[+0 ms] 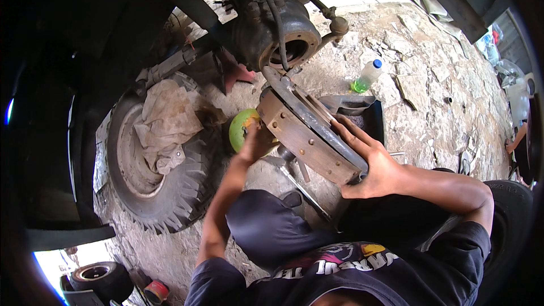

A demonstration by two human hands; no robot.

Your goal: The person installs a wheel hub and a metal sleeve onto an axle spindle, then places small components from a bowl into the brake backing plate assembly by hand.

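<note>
A heavy curved brake shoe [309, 141] with a brown riveted lining is held up at a slant in front of me. My right hand [371, 161] grips its lower right end, with the fingers over the dark metal edge and the thumb underneath. At the other end, my left hand [258, 140] is closed against the shoe, and most of its fingers are hidden behind the lining. Beside that hand is a round green object [242, 129] with orange-brown on it. Just beyond the shoe's upper end, the dark axle hub [277, 34] shows its round opening.
A big treaded tyre [190, 184] lies at left with a dirty cloth [170, 119] on it. Below the shoe lies a long metal tool [306, 192]. A bottle of green liquid [367, 75] stands on the broken stone floor [447, 102]. A red stand [232, 71] is under the axle.
</note>
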